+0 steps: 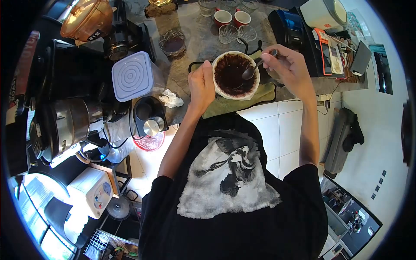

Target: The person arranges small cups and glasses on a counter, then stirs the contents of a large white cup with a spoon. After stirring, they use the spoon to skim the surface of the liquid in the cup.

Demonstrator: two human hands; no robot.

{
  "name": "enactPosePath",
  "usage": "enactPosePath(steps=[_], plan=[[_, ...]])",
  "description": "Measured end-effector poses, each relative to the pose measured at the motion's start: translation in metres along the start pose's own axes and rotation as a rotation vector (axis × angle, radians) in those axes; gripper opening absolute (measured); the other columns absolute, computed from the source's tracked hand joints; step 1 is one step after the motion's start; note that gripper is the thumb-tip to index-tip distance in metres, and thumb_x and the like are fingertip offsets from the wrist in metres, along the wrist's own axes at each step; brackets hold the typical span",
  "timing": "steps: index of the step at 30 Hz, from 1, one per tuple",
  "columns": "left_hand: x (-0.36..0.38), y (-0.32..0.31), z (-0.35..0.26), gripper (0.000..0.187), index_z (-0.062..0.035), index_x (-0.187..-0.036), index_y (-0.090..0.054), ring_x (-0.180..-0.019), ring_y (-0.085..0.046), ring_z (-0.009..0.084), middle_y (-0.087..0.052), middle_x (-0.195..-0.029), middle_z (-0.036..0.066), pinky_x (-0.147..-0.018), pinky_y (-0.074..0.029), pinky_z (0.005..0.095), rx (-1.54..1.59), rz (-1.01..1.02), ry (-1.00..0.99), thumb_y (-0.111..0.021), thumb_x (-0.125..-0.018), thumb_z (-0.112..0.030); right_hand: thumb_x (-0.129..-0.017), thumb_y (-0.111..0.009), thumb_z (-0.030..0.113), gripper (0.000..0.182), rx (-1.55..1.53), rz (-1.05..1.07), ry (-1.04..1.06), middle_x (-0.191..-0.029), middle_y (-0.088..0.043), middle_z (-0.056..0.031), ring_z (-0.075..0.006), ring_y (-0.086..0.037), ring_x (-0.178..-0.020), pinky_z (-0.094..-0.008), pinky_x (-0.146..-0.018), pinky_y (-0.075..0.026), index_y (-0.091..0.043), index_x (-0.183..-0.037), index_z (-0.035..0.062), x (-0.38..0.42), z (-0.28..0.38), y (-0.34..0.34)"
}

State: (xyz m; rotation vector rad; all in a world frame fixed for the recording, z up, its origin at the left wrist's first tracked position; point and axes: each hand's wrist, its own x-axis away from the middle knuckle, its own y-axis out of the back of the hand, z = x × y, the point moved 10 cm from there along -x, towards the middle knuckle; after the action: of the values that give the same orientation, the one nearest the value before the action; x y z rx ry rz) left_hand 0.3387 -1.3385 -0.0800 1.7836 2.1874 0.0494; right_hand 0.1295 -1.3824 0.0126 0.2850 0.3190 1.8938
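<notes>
A white-rimmed coffee filter (255, 89) stands at the counter's near edge, its inside coated with wet dark coffee grounds (232, 76). My left hand (202, 89) is closed at its left side, thumb up along the rim; the fingers' undersides are hidden. From the right, my right hand (291, 69) pinches the handle of a metal spoon (248, 73). The spoon's bowl is tilted down inside the filter, over or touching the grounds. Beneath and around the filter lies a green cloth (264, 93). What supports the filter is mostly hidden.
Two red cups (223, 17) and several glasses stand at the back. Left are a glass with dark liquid (173, 44), a lidded plastic container (132, 76), a crumpled tissue (171, 99) and a coffee grinder (117, 43). Black devices (289, 30) occupy the right.
</notes>
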Motion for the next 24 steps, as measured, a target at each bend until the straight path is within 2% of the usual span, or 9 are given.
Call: enactPosePath(steps=[2,4,8,10,12,14,16,18,24], plan=[[0.000,0.000,-0.001,0.046,0.0033,-0.068,-0.047,-0.058,-0.037,0.0070,-0.042,-0.057,0.001,-0.050,-0.031,0.0324,-0.014,-0.005,-0.009,-0.041,-0.107,-0.022,-0.096,-0.065,0.025,0.026,0.034,0.032,-0.042,-0.072,-0.059,0.0009,-0.0055,-0.046,-0.063,-0.0238,-0.057,-0.037,-0.067,-0.100,0.0001,-0.002,-0.004,-0.005],[0.000,0.001,0.000,0.046,0.0034,-0.068,-0.047,-0.058,-0.037,0.0070,-0.042,-0.057,0.001,-0.051,-0.031,0.0323,-0.030,-0.015,-0.015,-0.041,-0.107,-0.022,-0.096,-0.065,0.026,0.026,0.170,0.059,0.099,-0.070,-0.057,-0.0002,-0.0061,-0.041,-0.060,-0.0248,-0.055,-0.034,-0.067,-0.100,0.0012,-0.007,0.003,-0.012],[0.000,-0.001,0.002,0.046,0.0039,-0.069,-0.049,-0.058,-0.038,0.0074,-0.044,-0.057,0.002,-0.051,-0.032,0.0326,0.002,-0.019,-0.024,-0.041,-0.107,-0.022,-0.096,-0.064,0.027,0.026,0.161,0.043,0.055,-0.069,-0.057,-0.0012,-0.0063,-0.042,-0.060,-0.0247,-0.055,-0.035,-0.067,-0.099,0.0015,-0.007,0.008,-0.008],[-0.001,0.000,-0.003,0.046,0.0039,-0.069,-0.049,-0.058,-0.038,0.0077,-0.044,-0.057,0.003,-0.051,-0.033,0.0327,0.009,-0.025,-0.025,-0.041,-0.107,-0.022,-0.096,-0.064,0.027,0.026,0.142,-0.043,0.232,-0.068,-0.057,-0.0007,-0.0062,-0.044,-0.059,-0.0253,-0.053,-0.035,-0.066,-0.099,0.0012,-0.007,0.029,0.003],[-0.001,0.000,-0.005,0.046,0.0039,-0.070,-0.051,-0.057,-0.040,0.0083,-0.046,-0.057,0.004,-0.052,-0.034,0.0325,-0.032,-0.001,0.011,-0.041,-0.107,-0.023,-0.097,-0.063,0.028,0.027,0.165,-0.030,0.201,-0.068,-0.057,0.0002,-0.0063,-0.045,-0.059,-0.0258,-0.053,-0.036,-0.065,-0.098,0.0012,-0.006,0.036,0.007],[-0.001,-0.001,-0.004,0.046,0.0041,-0.071,-0.052,-0.058,-0.040,0.0087,-0.047,-0.057,0.005,-0.052,-0.035,0.0325,-0.026,0.007,0.017,-0.040,-0.107,-0.023,-0.097,-0.063,0.027,0.027,0.184,0.022,0.102,-0.068,-0.057,-0.0018,-0.0072,-0.045,-0.059,-0.0261,-0.054,-0.037,-0.064,-0.097,0.0007,-0.009,0.031,0.006],[-0.002,-0.001,-0.003,0.046,0.0044,-0.072,-0.053,-0.058,-0.041,0.0091,-0.048,-0.058,0.006,-0.053,-0.036,0.0325,-0.020,0.012,0.022,-0.040,-0.107,-0.024,-0.097,-0.063,0.027,0.027,0.229,0.049,0.097,-0.068,-0.057,-0.0038,-0.0085,-0.046,-0.059,-0.0264,-0.055,-0.038,-0.064,-0.097,0.0003,-0.010,0.031,0.003],[-0.002,-0.001,-0.006,0.042,0.0037,-0.071,-0.051,-0.051,-0.048,0.0361,-0.047,-0.057,0.019,-0.055,-0.038,0.0430,-0.046,-0.011,-0.008,-0.041,-0.104,-0.020,-0.097,-0.063,0.026,0.026,0.273,0.076,0.092,-0.068,-0.057,-0.0059,-0.0098,-0.047,-0.059,-0.0267,-0.055,-0.038,-0.063,-0.097,-0.0001,-0.012,0.032,-0.001],[-0.001,-0.002,-0.002,0.041,0.0040,-0.072,-0.052,-0.053,-0.050,0.0374,-0.049,-0.058,0.020,-0.055,-0.038,0.0439,-0.007,-0.001,0.023,-0.041,-0.104,-0.019,-0.097,-0.062,0.025,0.026,0.332,0.189,0.154,-0.070,-0.058,-0.0125,-0.0202,-0.054,-0.059,-0.0325,-0.058,-0.043,-0.062,-0.095,-0.0008,-0.018,0.039,-0.025]])
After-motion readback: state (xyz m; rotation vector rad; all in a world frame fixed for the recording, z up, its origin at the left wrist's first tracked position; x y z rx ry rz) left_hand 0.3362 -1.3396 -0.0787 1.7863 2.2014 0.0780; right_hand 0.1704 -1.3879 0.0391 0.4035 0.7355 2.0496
